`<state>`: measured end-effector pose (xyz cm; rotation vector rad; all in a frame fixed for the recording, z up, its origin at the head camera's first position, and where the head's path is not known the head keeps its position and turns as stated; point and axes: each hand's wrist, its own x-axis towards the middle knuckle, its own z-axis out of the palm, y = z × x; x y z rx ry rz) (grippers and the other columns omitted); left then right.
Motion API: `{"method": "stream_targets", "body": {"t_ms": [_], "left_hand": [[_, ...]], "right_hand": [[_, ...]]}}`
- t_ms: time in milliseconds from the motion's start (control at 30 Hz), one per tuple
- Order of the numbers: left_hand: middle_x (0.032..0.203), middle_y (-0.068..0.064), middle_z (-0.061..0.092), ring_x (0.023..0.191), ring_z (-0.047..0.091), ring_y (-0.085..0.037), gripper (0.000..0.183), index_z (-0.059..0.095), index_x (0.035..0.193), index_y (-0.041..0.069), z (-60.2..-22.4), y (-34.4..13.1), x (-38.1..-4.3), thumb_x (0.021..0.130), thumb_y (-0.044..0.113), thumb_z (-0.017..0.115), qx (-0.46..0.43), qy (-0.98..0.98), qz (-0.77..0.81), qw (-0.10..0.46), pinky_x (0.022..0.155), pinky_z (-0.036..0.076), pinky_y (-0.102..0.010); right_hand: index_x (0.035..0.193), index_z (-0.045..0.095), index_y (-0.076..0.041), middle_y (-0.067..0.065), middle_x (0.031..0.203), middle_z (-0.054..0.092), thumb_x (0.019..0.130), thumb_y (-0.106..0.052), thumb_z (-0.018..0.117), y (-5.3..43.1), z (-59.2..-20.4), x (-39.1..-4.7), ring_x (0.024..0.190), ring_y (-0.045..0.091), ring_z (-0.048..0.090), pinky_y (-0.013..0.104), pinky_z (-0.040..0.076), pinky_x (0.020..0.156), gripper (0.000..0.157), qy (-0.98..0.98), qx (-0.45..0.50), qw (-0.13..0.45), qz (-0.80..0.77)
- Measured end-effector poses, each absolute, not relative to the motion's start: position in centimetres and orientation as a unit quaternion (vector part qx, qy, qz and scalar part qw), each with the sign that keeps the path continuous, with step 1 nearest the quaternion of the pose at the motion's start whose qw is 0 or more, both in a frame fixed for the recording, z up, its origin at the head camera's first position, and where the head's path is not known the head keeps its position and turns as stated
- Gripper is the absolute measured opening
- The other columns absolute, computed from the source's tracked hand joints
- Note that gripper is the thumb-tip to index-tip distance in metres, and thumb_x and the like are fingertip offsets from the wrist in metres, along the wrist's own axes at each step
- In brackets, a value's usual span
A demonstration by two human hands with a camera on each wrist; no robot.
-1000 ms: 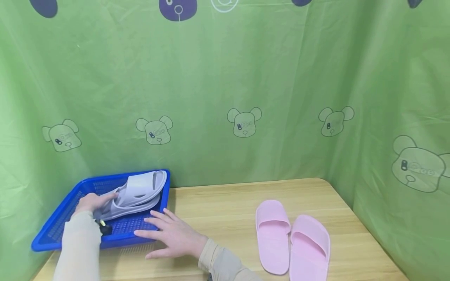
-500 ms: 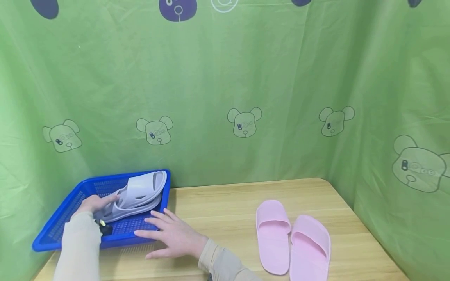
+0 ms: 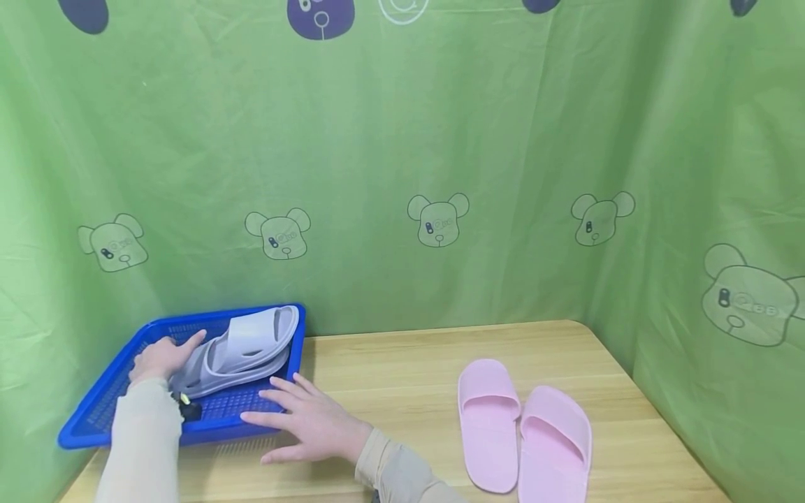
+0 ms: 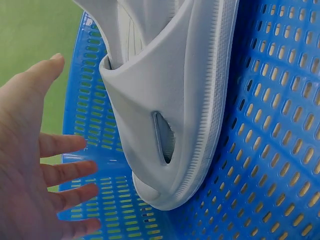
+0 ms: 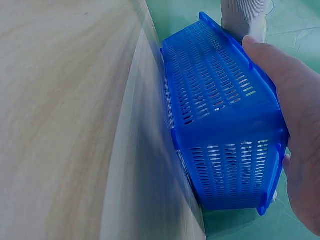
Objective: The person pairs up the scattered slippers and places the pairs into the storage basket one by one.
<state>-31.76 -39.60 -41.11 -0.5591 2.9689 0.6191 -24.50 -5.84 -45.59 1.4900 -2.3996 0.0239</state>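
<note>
Two grey slippers lie inside a blue plastic basket [image 3: 88, 439] at the left of the table, the upper slipper [image 3: 251, 335] overlapping the lower one. My left hand [image 3: 160, 360] is over the basket beside them, holding nothing. The left wrist view shows its fingers spread and a gap between this hand [image 4: 30, 155] and the nearest slipper [image 4: 165, 100]. At the basket's front right corner is my right hand [image 3: 311, 423], fingers spread. In the right wrist view this hand [image 5: 300, 115] lies along the basket's rim; whether it touches is hard to tell.
A pair of pink slippers stands side by side on the wooden table [image 3: 390, 363], the left one [image 3: 490, 447] slightly farther back than the right one [image 3: 553, 454]. Green curtains [image 3: 377, 140] with bear prints enclose the table behind and at the sides.
My left hand has let go of the grey slippers and drawn back a little to the left, thumb lifted away. The right hand, basket and pink slippers have stayed put.
</note>
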Motion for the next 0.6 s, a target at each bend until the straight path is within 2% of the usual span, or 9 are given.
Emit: {"method": "stream_targets", "body": {"t_ms": [300,600], "left_hand": [[0.146,-0.04,0.03,0.125,0.031,-0.066,0.111,0.031,0.146,-0.007,-40.97,-39.33,-31.92,0.083,0.085,0.023,-0.203,0.958,0.202,-0.012,0.088,0.036,-0.071],[0.142,-0.038,0.036,0.122,0.035,-0.063,0.103,0.039,0.143,-0.003,-40.41,-38.89,-31.71,0.086,0.081,0.022,-0.225,0.95,0.198,-0.085,0.09,0.034,-0.07]], "right_hand": [[0.153,0.011,-0.046,-0.004,0.161,0.026,0.091,-0.072,0.036,-5.82,-45.92,-24.63,0.152,0.022,0.016,0.046,0.013,0.124,0.072,-0.836,0.523,0.166,0.015],[0.153,0.009,-0.046,-0.004,0.162,0.024,0.091,-0.072,0.035,-5.83,-45.91,-24.62,0.152,0.022,0.015,0.045,0.012,0.124,0.072,-0.837,0.523,0.159,0.012]]}}
